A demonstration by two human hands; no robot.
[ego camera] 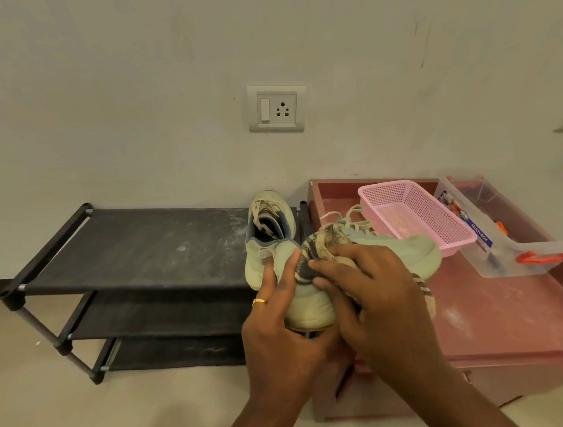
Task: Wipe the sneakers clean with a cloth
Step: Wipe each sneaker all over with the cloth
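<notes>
The held sneaker [411, 252] is raised in front of the person, over the gap between the shoe rack [139, 247] and the pink cabinet [507, 322]. Its long axis runs from lower left to upper right: heel toward the person, toe to the right and away, laces on the upper side.

The left hand [277, 324] grips the heel end, fingers curled up along the side. The right hand [370, 294] pinches the striped cloth [324, 243] and presses it onto the shoe's upper; a loose end of the cloth hangs below the wrist.

The second sneaker [267, 228] stands at the right end of the rack's top shelf, just beside the shelf's right edge, toe toward the wall [125, 108].

The held toe lies near the closest corner of the pink basket [414, 214]; whether they touch cannot be told. A clear box [482, 242] stands to the right of the basket. The dusty shelf top extends to the left of the second sneaker.
</notes>
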